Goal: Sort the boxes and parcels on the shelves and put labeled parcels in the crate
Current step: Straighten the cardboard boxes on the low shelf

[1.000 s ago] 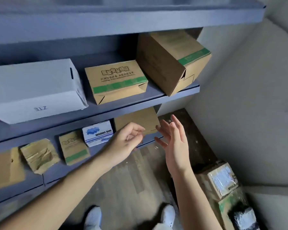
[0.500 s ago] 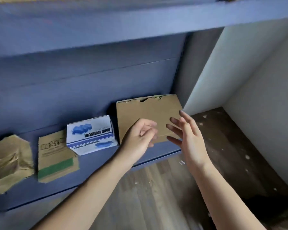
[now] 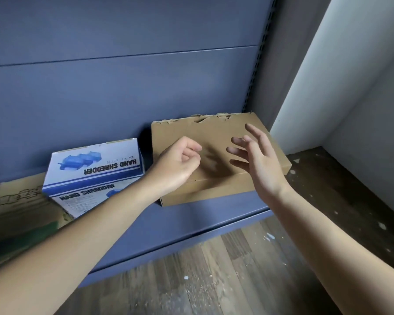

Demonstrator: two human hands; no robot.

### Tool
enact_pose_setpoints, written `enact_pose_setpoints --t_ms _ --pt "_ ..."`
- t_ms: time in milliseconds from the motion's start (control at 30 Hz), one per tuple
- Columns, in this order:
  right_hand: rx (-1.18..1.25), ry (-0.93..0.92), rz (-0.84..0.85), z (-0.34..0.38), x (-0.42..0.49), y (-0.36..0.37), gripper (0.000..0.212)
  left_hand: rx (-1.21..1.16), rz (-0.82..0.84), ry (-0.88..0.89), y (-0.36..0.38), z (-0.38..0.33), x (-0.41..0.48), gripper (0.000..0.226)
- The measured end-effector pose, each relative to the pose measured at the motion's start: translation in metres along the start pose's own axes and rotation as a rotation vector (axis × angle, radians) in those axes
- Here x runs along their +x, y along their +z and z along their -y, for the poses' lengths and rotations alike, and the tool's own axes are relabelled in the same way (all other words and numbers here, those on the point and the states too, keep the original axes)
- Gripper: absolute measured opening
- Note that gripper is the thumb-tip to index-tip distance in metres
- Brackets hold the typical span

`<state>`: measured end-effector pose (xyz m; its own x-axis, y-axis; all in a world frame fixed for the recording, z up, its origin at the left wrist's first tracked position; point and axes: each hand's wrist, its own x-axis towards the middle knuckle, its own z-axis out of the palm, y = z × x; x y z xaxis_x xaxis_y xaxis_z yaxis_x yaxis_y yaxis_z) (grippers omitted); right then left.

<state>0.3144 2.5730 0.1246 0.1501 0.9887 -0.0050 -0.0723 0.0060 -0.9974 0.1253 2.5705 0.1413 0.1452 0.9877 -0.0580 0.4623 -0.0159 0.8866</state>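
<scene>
Here both hands hover over one flat brown cardboard box (image 3: 214, 130), which lies on the blue shelf (image 3: 203, 214) directly under and beyond the fingertips, its ragged torn edge on the side farthest from them. The left hand (image 3: 178, 164) has its fingers (image 3: 191, 147) curled in towards the palm, thumb against the forefinger, and holds nothing. The right hand (image 3: 259, 164) has its fingers (image 3: 238, 141) spread apart and nearly straight, palm turned inward. Neither hand clearly touches the cardboard; their shadow falls on the box top between them. The two hands bracket the box from either side, likely because something this wide and shallow is easier to lift by its ends than with one hand. The face below the fingers shows no label, so it probably has to be picked up and turned before it can be sorted. Just left of the curled left fingers stands a blue-and-white hand shredder box (image 3: 93, 164), close beside the brown one, which leaves the left hand little room on that side. Further left lies a flattened carton (image 3: 21, 201) with a green band. The crate is not in view.
</scene>
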Motion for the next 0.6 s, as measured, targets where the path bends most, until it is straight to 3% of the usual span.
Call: enact_pose_setpoints --t_ms 100,300,600 --pt "0.043 0.024 -0.02 -0.007 0.007 0.003 0.034 0.239 -0.015 0.115 -0.006 0.015 0.002 0.017" --pt "0.011 0.08 -0.049 -0.028 0.013 0.003 0.034 0.911 0.091 0.316 0.005 0.033 -0.005 0.052" --pt "-0.126 0.029 0.038 -0.039 0.012 -0.007 0.025 1.172 0.052 0.222 0.02 0.063 0.007 0.076"
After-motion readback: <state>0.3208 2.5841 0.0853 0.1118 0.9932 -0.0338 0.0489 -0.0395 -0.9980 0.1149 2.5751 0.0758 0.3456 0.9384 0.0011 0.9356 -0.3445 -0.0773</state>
